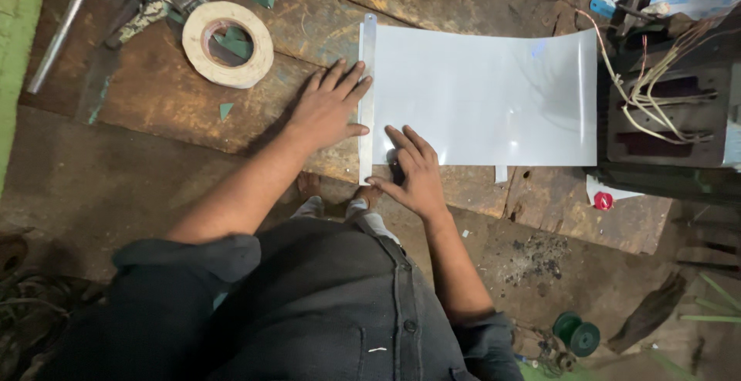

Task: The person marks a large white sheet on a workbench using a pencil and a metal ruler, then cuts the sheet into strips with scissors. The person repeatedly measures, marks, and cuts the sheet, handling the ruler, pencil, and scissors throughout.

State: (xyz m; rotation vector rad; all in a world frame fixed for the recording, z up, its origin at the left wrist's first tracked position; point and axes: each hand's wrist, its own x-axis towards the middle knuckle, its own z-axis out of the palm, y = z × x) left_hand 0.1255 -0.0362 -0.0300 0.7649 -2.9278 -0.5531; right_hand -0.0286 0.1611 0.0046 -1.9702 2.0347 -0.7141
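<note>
Pressing left hand point(330, 111) on ruler point(367, 95) (flat).

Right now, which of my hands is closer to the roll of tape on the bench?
Left. Your left hand presses the metal ruler just right of the tape roll; your right hand rests farther away on the white sheet.
</note>
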